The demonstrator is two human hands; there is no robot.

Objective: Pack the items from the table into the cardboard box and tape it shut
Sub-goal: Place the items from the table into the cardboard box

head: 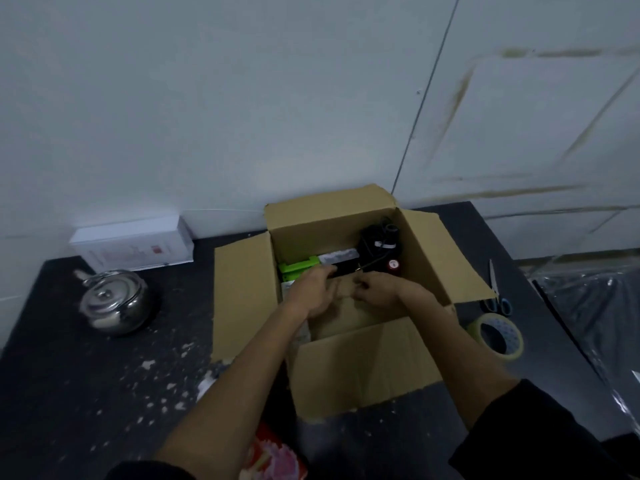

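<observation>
An open cardboard box [367,368] stands on the dark table with its flaps spread out. Inside lie a black and green boxed item [304,266] and a black device with a coiled cord and a red spot [379,245]. Both my hands reach into the box. My left hand [313,289] grips the near edge of the black and green item. My right hand [377,289] has its fingers curled and pinches something small beside that item; what it is stays unclear.
A steel kettle [112,301] sits at the left, a white carton [133,245] behind it against the wall. A tape roll [498,336] and blue-handled scissors [497,289] lie right of the box. A red and pink packet [273,459] lies near the front edge. White crumbs litter the tabletop.
</observation>
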